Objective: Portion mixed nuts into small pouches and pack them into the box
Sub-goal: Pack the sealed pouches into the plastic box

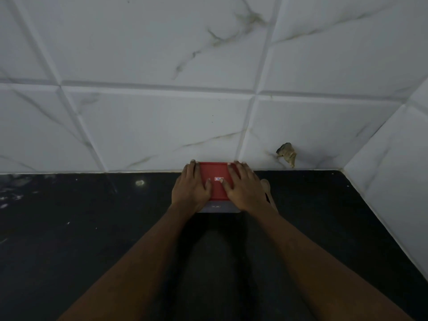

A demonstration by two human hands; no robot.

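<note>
A small box with a red lid (217,188) and a grey body (218,207) stands on the black counter, against the tiled wall. My left hand (191,187) lies flat on the lid's left side, fingers spread. On the lid's right side my right hand (243,185) rests the same way. Both thumbs meet near the white label in the lid's middle. The lid sits on the box, so its contents are hidden. No pouches or nuts show.
A pale wooden utensil (266,185) lies on the black counter (92,228) just right of the box, mostly behind my right hand. White marble-look tiles (162,123) form the back wall and a side wall (393,181) at the right. One tile has a chipped hole (287,152).
</note>
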